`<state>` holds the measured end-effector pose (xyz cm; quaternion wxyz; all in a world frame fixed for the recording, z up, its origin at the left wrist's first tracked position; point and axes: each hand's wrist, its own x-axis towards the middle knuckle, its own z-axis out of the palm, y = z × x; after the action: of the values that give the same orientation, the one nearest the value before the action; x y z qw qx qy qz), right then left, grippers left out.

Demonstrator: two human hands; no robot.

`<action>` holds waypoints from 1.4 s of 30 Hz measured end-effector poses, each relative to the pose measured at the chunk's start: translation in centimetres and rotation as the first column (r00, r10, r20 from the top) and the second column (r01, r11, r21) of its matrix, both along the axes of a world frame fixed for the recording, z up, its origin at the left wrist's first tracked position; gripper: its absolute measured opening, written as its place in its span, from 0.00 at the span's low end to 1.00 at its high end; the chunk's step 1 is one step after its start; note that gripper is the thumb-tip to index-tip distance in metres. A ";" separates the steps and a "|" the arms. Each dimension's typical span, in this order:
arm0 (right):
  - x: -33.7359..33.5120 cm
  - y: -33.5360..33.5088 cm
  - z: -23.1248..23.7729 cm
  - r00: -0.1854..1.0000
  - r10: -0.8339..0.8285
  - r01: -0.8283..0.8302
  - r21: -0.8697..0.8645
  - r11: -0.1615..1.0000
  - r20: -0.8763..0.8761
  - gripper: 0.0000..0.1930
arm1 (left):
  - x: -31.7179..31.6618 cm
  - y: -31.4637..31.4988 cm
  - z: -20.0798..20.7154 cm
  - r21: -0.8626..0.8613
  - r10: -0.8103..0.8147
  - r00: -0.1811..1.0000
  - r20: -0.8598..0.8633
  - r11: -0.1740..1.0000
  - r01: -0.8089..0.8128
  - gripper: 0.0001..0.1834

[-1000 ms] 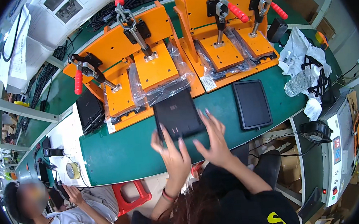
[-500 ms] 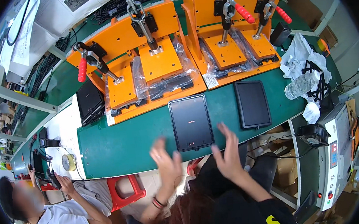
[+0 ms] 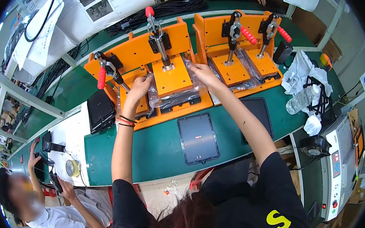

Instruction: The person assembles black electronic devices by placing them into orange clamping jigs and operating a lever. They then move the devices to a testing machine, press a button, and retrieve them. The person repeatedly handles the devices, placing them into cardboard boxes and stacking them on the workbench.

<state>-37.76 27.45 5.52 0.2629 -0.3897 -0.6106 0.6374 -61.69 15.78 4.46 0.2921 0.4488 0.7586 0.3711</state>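
Note:
Both my arms reach to the left orange press fixture (image 3: 133,55). My left hand (image 3: 139,89) is closed at the left side of its larger orange block (image 3: 172,82), and my right hand (image 3: 205,75) is closed at the right side. Between them, clear plastic film (image 3: 175,98) lies under and around the block; my fingertips pinch its edges. A toggle clamp (image 3: 159,40) with a red tip stands over the block. On the green bench lies a black rectangular housing (image 3: 198,138). Another black panel (image 3: 257,108) is partly hidden under my right forearm.
A second orange fixture (image 3: 230,69) with red-handled clamps stands at the right. Stacked black panels (image 3: 100,112) sit at the left. Farther right are a plastic bottle (image 3: 302,99) and crumpled white wrapping (image 3: 297,73). A co-worker (image 3: 62,222) sits at the lower left.
My hands have moved forward from beside the black housing near the bench edge to the film around the left fixture's block. The view has shifted, showing people at the far side.

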 end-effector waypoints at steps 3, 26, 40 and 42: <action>-0.3 0.1 -0.1 0.990 -0.013 0.005 -0.063 0.998 -0.142 0.20 | 1.0 1.5 -0.2 0.174 -0.063 0.812 0.580 0.984 -0.048 0.20; -5.5 2.5 -4.1 0.819 -0.313 -0.041 -0.592 0.805 -0.481 0.19 | -0.2 7.9 -4.9 0.007 0.107 0.180 0.978 0.842 -0.540 0.18; -4.7 0.0 -2.7 0.708 -0.303 -0.105 -0.520 0.847 -0.637 0.11 | -4.0 3.1 -4.2 0.450 -0.447 0.067 0.892 0.892 -0.043 0.20; -4.1 1.5 -3.4 0.685 -0.303 -0.129 -0.519 0.845 -0.663 0.12 | -2.2 5.0 -3.6 0.488 -0.486 0.065 0.872 0.873 -0.022 0.19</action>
<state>-41.82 28.98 2.13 0.3957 -0.1928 -0.2373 0.8660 -63.85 20.79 0.87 0.6844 0.2508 0.1957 0.6560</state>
